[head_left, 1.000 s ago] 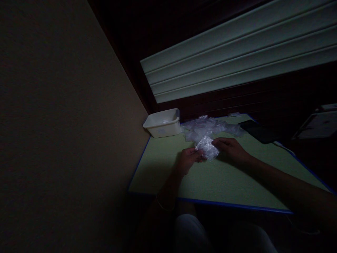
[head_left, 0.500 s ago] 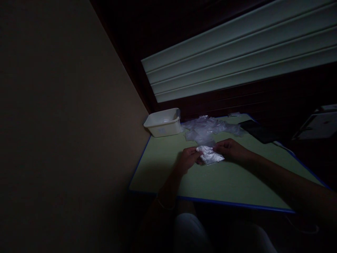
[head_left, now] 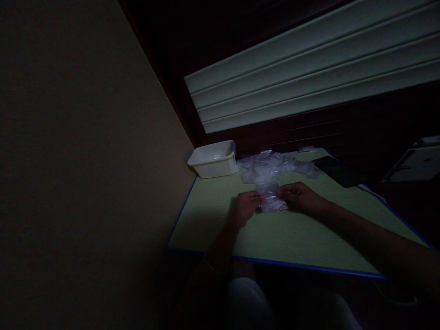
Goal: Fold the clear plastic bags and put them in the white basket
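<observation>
A clear plastic bag (head_left: 272, 203) is stretched between my two hands above the table. My left hand (head_left: 244, 207) pinches its left side, thumb on top. On the other side my right hand (head_left: 298, 195) grips the right edge between thumb and fingers. Just beyond the hands lies a loose pile of clear plastic bags (head_left: 266, 166), and the held bag overlaps the pile's near end in view. In the dim light I cannot make out whether anything is inside the held bag.
A white plastic bin (head_left: 213, 168) stands at the table's back left corner, by the wall. A dark flat object (head_left: 338, 171) lies at the right edge. The pale green table (head_left: 213, 215) has a blue rim. Slatted panels (head_left: 292, 78) rise behind it.
The held bag has flattened and catches less light; its lower right corner has drawn in slightly. Both hands stay almost in place.
</observation>
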Action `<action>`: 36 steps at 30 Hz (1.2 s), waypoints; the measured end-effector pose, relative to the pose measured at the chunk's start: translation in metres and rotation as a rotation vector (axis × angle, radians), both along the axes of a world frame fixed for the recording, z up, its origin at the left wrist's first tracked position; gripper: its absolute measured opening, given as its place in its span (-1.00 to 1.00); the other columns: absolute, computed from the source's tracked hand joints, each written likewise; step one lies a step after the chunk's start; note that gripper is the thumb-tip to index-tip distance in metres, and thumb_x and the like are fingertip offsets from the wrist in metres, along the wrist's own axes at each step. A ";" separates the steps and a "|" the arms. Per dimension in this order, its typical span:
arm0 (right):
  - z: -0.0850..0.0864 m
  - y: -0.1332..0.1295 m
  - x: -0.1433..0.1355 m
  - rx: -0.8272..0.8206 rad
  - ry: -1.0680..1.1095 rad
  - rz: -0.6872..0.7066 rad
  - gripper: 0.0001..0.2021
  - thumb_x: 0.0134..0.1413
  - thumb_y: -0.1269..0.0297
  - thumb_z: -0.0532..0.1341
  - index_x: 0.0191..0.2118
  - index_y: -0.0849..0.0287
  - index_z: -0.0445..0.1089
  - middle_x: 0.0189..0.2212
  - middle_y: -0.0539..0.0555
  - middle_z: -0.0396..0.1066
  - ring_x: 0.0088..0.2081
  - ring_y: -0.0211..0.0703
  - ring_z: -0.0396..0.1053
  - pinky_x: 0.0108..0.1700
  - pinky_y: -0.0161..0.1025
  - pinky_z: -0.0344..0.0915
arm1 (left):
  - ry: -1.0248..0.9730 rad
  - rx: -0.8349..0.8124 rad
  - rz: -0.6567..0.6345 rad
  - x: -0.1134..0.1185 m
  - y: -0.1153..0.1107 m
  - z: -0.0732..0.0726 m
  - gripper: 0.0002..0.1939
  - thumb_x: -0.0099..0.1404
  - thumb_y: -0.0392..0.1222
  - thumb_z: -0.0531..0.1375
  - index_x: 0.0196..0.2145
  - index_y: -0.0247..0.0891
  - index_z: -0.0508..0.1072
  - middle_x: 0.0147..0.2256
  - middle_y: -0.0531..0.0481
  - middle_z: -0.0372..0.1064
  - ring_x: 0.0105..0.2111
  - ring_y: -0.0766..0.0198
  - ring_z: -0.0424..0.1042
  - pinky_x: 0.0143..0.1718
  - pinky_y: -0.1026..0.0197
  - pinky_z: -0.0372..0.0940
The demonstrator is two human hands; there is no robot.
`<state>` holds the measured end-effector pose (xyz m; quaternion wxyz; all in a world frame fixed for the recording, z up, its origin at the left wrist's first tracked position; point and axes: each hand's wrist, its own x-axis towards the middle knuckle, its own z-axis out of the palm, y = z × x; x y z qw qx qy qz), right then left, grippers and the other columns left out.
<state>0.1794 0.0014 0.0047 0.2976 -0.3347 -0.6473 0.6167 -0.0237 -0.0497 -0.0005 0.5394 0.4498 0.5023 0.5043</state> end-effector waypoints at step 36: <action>-0.002 0.004 -0.001 -0.071 0.159 -0.073 -0.71 -0.07 0.05 0.34 -0.51 0.20 0.42 -0.62 -0.01 0.33 -0.58 -0.30 0.21 -0.52 -0.30 0.11 | -0.032 0.060 -0.011 -0.008 0.001 -0.001 -0.52 -0.06 0.05 0.40 -0.29 -0.39 0.50 -0.54 -0.04 0.44 -0.62 0.32 0.39 -0.56 0.28 0.20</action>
